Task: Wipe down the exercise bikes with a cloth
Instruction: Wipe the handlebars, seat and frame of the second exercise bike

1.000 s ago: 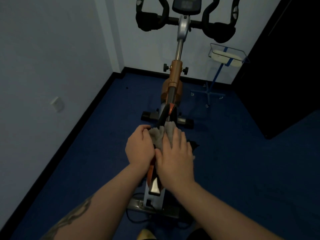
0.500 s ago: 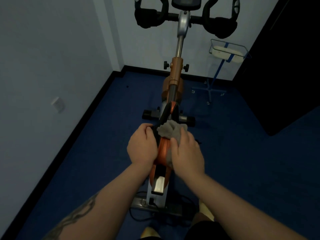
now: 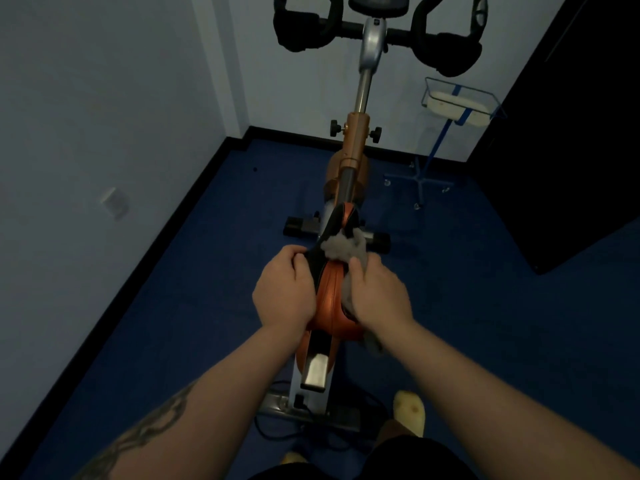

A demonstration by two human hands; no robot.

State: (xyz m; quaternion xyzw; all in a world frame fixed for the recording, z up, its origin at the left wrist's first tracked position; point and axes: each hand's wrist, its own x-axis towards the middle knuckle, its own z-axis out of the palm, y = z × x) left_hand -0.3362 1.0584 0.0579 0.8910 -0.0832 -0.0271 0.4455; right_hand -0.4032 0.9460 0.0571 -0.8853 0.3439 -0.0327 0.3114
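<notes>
An orange and black exercise bike (image 3: 354,147) stands in front of me, its black handlebars (image 3: 298,27) at the top of the view. Its orange saddle (image 3: 331,296) lies between my hands. My left hand (image 3: 285,292) grips the saddle's left side, fingers curled over the black edge. My right hand (image 3: 379,296) presses a grey cloth (image 3: 343,245) against the saddle's right side; the cloth bunches over the saddle's nose and another part hangs below my wrist.
A grey wall with a socket plate (image 3: 114,202) runs along the left. A blue wheeled stand (image 3: 420,181) with a wire basket (image 3: 459,102) stands behind the bike on the right. A dark door (image 3: 571,133) fills the right side. The floor is blue carpet.
My right hand has slid with the cloth from the top of the saddle to its right side, uncovering the orange surface. My left hand has stayed on the left edge.
</notes>
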